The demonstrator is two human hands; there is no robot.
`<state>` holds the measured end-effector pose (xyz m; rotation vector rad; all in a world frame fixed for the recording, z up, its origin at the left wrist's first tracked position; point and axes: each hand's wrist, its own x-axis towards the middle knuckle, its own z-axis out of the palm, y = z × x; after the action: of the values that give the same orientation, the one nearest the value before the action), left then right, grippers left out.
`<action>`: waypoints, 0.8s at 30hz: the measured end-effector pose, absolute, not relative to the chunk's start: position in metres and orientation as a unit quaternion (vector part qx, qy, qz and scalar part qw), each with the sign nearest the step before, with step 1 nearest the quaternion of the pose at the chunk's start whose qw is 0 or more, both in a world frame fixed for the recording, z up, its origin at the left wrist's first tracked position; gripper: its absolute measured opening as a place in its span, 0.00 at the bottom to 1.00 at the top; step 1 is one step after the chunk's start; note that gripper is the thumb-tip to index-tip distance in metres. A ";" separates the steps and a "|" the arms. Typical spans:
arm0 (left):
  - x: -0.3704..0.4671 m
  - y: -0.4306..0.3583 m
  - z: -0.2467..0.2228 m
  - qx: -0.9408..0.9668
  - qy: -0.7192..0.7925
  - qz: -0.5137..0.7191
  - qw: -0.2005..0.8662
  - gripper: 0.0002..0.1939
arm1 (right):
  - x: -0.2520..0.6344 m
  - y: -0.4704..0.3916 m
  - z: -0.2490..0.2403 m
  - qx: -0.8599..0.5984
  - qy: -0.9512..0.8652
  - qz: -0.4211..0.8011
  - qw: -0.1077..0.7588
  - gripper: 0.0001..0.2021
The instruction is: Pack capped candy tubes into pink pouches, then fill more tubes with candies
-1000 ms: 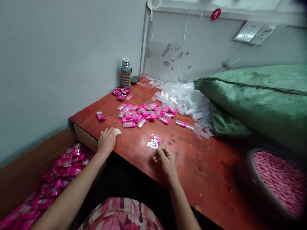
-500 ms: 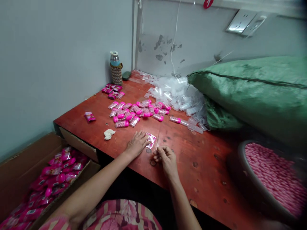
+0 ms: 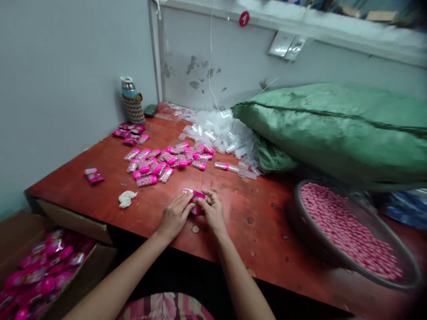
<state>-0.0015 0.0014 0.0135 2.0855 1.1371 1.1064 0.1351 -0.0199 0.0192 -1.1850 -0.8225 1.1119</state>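
Observation:
A small, shiny pink printed wrapper [image 3: 199, 195] is on the near part of the red table, between my two hands. My left hand [image 3: 175, 217] holds its left side, fingers over the top and thumb at the near edge. At the right side, my right hand [image 3: 214, 212] pinches it between thumb and curled fingers. The fingers partly cover the wrapper. Beyond my hands lies a pile of clear tubes with pink caps [image 3: 147, 181], filled with pink beads. A crumpled white scrap [image 3: 126, 199] rests to the left of my left hand.
Empty clear tubes [image 3: 216, 129] are heaped at the back beside a large green sack [image 3: 333, 129]. A grey basin [image 3: 296, 213] of pink beads stands at right. Pink packets [image 3: 93, 176] and a bottle in a knitted sleeve [image 3: 133, 109] are at left, above a cardboard box [image 3: 73, 220].
My right hand has come in and taken hold of the wrapper's right side. My left hand has gone from lying flat on it to gripping it. The view has turned right.

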 end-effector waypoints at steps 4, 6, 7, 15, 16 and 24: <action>-0.002 -0.003 0.025 0.621 0.462 0.368 0.515 0.18 | 0.141 -0.017 0.021 -0.500 -0.406 0.510 0.570 0.14; -0.003 -0.002 0.028 0.546 0.445 0.335 0.625 0.17 | 0.146 -0.014 0.024 -0.513 -0.471 0.508 0.507 0.13; -0.003 -0.002 0.028 0.506 0.443 0.330 0.663 0.16 | 0.150 -0.010 0.026 -0.539 -0.510 0.480 0.468 0.11; -0.003 -0.005 0.028 0.335 0.492 0.380 0.708 0.08 | 0.208 0.080 0.057 -0.765 -0.542 0.146 0.315 0.20; -0.003 -0.005 0.029 0.314 0.490 0.389 0.714 0.08 | 0.214 0.093 0.057 -0.775 -0.538 0.131 0.305 0.21; -0.022 0.006 0.034 0.139 0.450 0.458 0.754 0.02 | 0.220 0.088 0.027 -0.688 -0.659 0.164 0.255 0.08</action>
<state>-0.0224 0.0060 0.0341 0.3040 0.9820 0.9996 0.2201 0.0880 0.0273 -1.8693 -1.7903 0.4451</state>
